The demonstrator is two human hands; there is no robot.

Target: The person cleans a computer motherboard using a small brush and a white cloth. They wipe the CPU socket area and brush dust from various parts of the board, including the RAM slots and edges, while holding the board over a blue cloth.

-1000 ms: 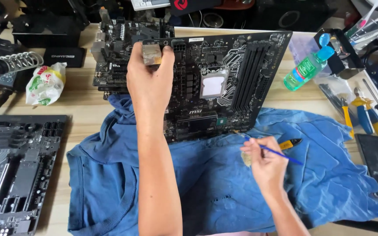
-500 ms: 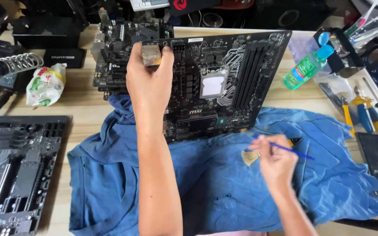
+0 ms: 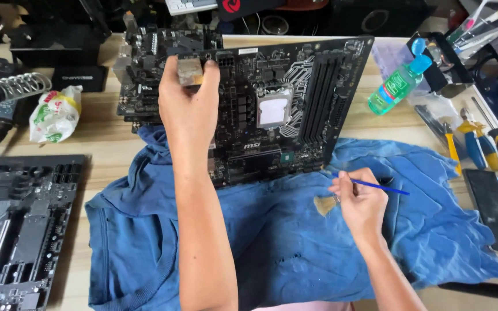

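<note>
A wooden bench [image 3: 105, 144] carries a blue cloth [image 3: 295, 242] under both hands. The left hand [image 3: 188, 112] grips a black motherboard [image 3: 283, 109] tilted up on the cloth; the right hand [image 3: 361, 201], just below its lower corner, pinches a blue-handled brush [image 3: 370, 185]. Pliers [image 3: 468, 144] lie farther right, a second motherboard [image 3: 18, 224] well left.

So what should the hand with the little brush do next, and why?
Probably lift the brush back up to the motherboard. The left hand holds the board tilted up, while the right hand has the bristles down on the blue cloth.
</note>
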